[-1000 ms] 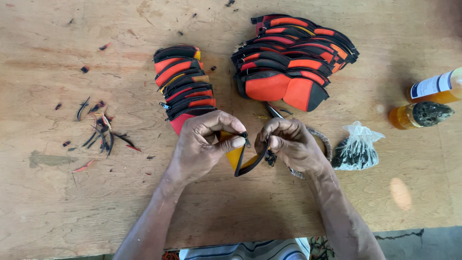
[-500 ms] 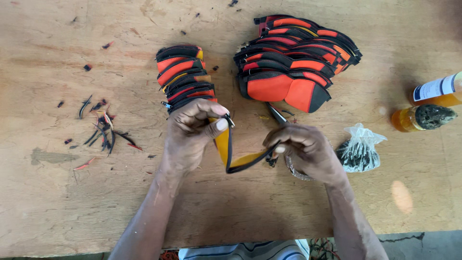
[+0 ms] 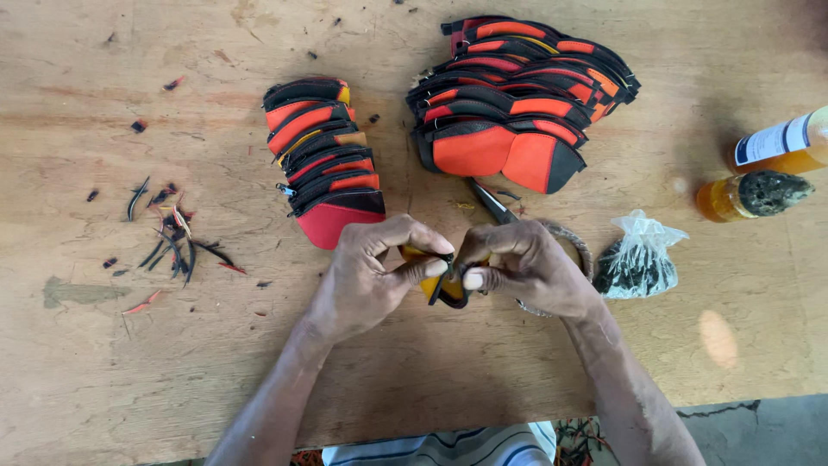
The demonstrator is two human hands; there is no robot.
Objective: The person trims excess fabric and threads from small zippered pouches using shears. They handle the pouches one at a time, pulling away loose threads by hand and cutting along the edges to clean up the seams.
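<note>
Pinching one orange piece (image 3: 446,285), left hand (image 3: 373,280) and right hand (image 3: 526,269) had each grip clamped on it (worktop (image 3: 172,371)); a labelled bottle (image 3: 780,144) lay right, beside a bag (image 3: 638,257) of dark bits.

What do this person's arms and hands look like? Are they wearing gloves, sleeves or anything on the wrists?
Both are bare. The left hand and right hand have no gloves, and no rings show. The forearms are uncovered down to the picture's lower edge, with no sleeve, watch or band in sight. Fingernails are short and pale. Below, between the arms, striped clothing shows.
</note>
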